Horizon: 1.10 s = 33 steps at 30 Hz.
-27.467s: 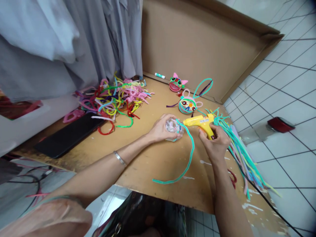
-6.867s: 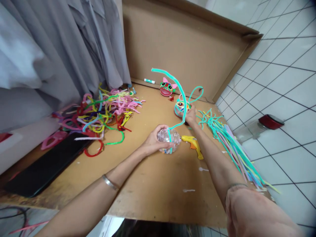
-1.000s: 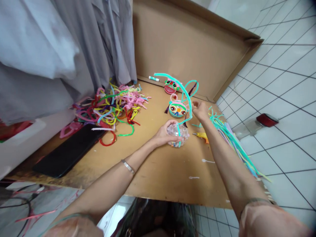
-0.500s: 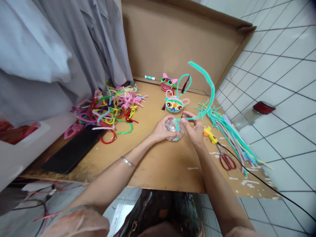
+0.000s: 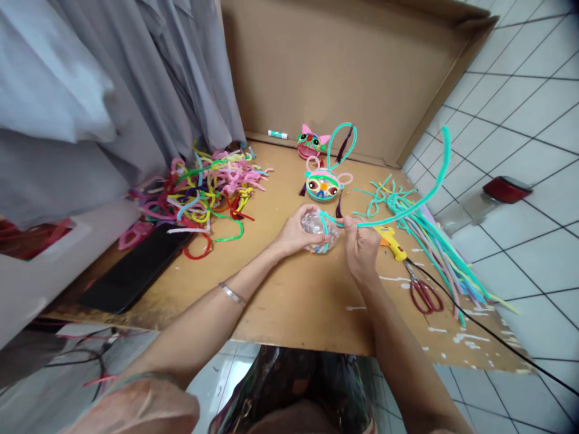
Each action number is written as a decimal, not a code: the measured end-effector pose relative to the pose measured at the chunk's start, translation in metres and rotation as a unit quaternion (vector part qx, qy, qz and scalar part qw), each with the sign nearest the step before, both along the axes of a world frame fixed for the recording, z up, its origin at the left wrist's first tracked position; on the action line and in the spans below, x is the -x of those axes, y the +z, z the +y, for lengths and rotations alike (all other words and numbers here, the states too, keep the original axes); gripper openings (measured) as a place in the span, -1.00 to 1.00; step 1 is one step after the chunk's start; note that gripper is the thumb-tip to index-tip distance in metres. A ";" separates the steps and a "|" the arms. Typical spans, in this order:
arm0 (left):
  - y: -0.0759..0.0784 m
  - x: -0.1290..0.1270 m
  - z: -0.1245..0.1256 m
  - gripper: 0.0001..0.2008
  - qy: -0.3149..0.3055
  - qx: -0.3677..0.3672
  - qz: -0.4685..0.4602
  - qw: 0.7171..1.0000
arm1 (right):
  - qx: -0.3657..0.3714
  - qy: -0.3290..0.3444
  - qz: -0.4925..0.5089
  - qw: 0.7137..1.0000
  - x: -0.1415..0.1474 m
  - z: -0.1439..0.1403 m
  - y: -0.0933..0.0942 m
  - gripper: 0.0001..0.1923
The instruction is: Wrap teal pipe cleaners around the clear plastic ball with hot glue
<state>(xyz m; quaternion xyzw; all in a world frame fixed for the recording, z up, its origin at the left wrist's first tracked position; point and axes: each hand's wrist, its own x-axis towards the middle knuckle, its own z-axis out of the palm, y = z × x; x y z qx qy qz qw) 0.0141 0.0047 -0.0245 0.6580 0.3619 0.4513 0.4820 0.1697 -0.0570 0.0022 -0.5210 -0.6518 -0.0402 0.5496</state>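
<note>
My left hand (image 5: pixel 298 232) is closed around a clear round ball (image 5: pixel 315 225) above the middle of the table. A turquoise pipe cleaner (image 5: pixel 420 205) runs across the ball's surface, and its long free end curves up to the right. Just right of the ball, my right hand (image 5: pixel 363 244) pinches this pipe cleaner between thumb and fingers. Behind my hands stands a finished animal-face ball (image 5: pixel 323 185) with pink ears, a turquoise loop and dark tassels. Farther back sits a red and green animal-face figure (image 5: pixel 310 143) with pink pointed ears.
Loose coloured pipe cleaners (image 5: pixel 217 187) heap at the left beside a black flat tray-like object (image 5: pixel 136 271). At the right lie a yellow glue gun (image 5: pixel 393 242) with a black cord, red-handled scissors (image 5: pixel 424 295) and straight pipe cleaners (image 5: pixel 438 259). A marker (image 5: pixel 277 134) rests by the cardboard (image 5: pixel 344 72).
My right hand has moved slightly right, away from the ball, drawing the pipe cleaner outward. Its free end has swung down and to the right. My left hand keeps hold of the ball.
</note>
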 end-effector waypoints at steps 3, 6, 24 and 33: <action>0.000 0.000 0.000 -0.32 0.001 -0.002 0.007 1.000 | -0.009 0.012 -0.012 1.000 0.002 -0.001 -0.003 -0.48; 0.000 0.000 0.000 -0.32 0.002 -0.001 0.012 1.000 | -0.009 0.038 -0.019 0.999 0.002 -0.003 -0.005 -0.50; 0.006 -0.001 -0.003 -0.31 -0.005 0.036 -0.019 0.999 | 0.018 0.106 0.029 0.994 0.003 -0.001 -0.009 -0.55; 0.004 -0.001 -0.002 -0.30 -0.010 0.037 -0.019 0.999 | 0.027 0.095 -0.018 0.995 0.001 0.000 -0.009 -0.54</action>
